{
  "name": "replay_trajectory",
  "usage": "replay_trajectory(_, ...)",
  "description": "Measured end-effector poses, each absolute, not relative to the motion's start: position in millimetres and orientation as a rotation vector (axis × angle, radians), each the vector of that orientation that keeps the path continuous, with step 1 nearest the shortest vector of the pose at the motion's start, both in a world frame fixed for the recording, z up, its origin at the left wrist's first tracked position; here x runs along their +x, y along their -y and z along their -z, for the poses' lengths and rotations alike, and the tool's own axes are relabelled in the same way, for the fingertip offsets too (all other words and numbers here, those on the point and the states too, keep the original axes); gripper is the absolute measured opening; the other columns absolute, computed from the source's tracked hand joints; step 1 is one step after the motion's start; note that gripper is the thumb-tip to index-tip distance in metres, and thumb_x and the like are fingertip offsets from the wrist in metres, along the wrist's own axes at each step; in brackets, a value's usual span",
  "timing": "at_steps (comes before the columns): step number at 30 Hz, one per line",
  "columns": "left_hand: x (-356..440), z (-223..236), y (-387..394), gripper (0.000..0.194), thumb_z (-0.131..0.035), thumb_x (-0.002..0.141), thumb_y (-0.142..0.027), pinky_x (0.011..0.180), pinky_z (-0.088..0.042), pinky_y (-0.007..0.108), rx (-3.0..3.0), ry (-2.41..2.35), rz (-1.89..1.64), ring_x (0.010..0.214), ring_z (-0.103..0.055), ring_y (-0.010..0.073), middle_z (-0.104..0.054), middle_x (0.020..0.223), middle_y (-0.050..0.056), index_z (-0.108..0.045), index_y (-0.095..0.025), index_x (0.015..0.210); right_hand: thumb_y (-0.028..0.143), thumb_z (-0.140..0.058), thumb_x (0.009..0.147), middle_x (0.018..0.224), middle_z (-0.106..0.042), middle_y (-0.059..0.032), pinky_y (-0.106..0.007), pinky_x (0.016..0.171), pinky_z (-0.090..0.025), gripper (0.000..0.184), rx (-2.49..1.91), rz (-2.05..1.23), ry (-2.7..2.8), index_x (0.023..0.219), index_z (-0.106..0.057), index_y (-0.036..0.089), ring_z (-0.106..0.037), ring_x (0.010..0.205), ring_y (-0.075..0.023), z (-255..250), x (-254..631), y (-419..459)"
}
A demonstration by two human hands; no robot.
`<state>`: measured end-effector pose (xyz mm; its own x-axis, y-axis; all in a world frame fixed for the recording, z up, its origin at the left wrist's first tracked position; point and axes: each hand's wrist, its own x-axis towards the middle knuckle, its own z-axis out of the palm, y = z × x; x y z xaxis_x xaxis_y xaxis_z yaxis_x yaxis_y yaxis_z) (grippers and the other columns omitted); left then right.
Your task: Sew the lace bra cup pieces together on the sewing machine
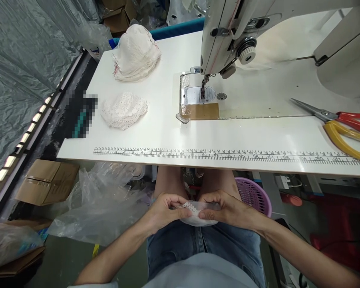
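Observation:
Over my lap, in front of the table edge, I hold a small white fabric piece with a lacy edge (194, 218). My left hand (168, 209) pinches its left side between thumb and fingers. On the right side, my right hand (217, 208) grips it, thumb on top. Part of the piece is hidden by my fingers. On the table lie a white lace piece (124, 111) and, behind it, a stack of white cup-shaped fabric pieces (137, 54) with reddish threads at the edges.
A sewing machine (224, 40) stands on the white table (162, 136), which has a printed ruler (227, 155) along its front. Scissors (337, 118) with red and yellow handles lie at the right. Below are a purple basket (257, 196), plastic bags (98, 204) and a cardboard box (48, 182).

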<state>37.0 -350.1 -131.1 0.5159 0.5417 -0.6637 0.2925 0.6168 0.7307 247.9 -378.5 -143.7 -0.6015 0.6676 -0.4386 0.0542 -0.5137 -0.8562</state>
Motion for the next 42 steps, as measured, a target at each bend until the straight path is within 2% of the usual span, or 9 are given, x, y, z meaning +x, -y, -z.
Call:
replay_trajectory(3,37.3,130.7,351.3,0.026,-0.077,0.065,-0.033,0.06,-0.044,0.018,0.927,-1.07,-0.175,0.061,-0.058,0.0104,-0.071,0.071,0.004,-0.074,-0.013,0.081,0.045,-0.066,0.076,0.06,-0.046,0.0035,-0.021,0.053,-0.03,0.032,-1.136,-2.135,1.288,0.07,-0.059,0.014,-0.039,0.055,-0.0091,143.0,248.1,379.1)
replay_trajectory(11,35.3,131.9,351.3,0.023,-0.077,0.065,-0.032,0.057,-0.043,0.017,0.969,-1.09,-0.171,0.058,-0.059,0.0105,-0.072,0.069,0.004,-0.074,-0.013,0.078,0.042,-0.067,0.076,0.067,-0.055,0.0006,-0.022,0.054,-0.034,0.027,-1.168,-2.024,1.503,0.079,-0.061,0.016,-0.05,0.062,-0.0134,140.2,248.3,381.7)
replay_trajectory(17,34.0,134.3,353.0,0.024,-0.077,0.064,-0.034,0.057,-0.044,0.018,1.006,-1.111,-0.191,0.058,-0.06,0.0116,-0.072,0.069,0.005,-0.075,-0.013,0.076,0.04,-0.058,0.082,0.064,-0.049,0.0019,-0.021,0.051,-0.029,0.025,-1.262,-1.965,1.578,0.076,-0.058,0.016,-0.044,0.059,-0.0114,142.6,244.4,384.7)
replay_trajectory(27,37.0,126.5,351.1,0.029,-0.077,0.063,-0.038,0.06,-0.044,0.019,1.082,-1.136,-0.192,0.065,-0.061,0.0136,-0.073,0.074,0.006,-0.075,-0.014,0.078,0.039,-0.057,0.083,0.064,-0.045,0.0025,-0.021,0.052,-0.026,0.025,-1.186,-1.993,1.54,0.075,-0.055,0.016,-0.04,0.058,-0.0102,142.4,243.9,383.1)
replay_trajectory(35,36.8,128.1,354.0,0.028,-0.075,0.066,-0.038,0.055,-0.042,0.02,1.024,-1.163,-0.197,0.058,-0.059,0.013,-0.072,0.068,0.007,-0.075,-0.012,0.075,0.047,-0.06,0.082,0.062,-0.047,0.0021,-0.021,0.052,-0.029,0.033,-1.139,-2.034,1.465,0.075,-0.059,0.014,-0.041,0.059,-0.0108,144.1,246.3,385.4)
replay_trajectory(42,36.8,124.1,354.2,0.03,-0.073,0.067,-0.042,0.054,-0.04,0.021,0.989,-1.159,-0.204,0.057,-0.057,0.0125,-0.07,0.065,0.007,-0.074,-0.012,0.072,0.049,-0.055,0.085,0.061,-0.041,0.0031,-0.022,0.053,-0.028,0.038,-1.144,-1.948,1.501,0.068,-0.055,0.015,-0.038,0.059,-0.0106,147.5,242.2,387.6)
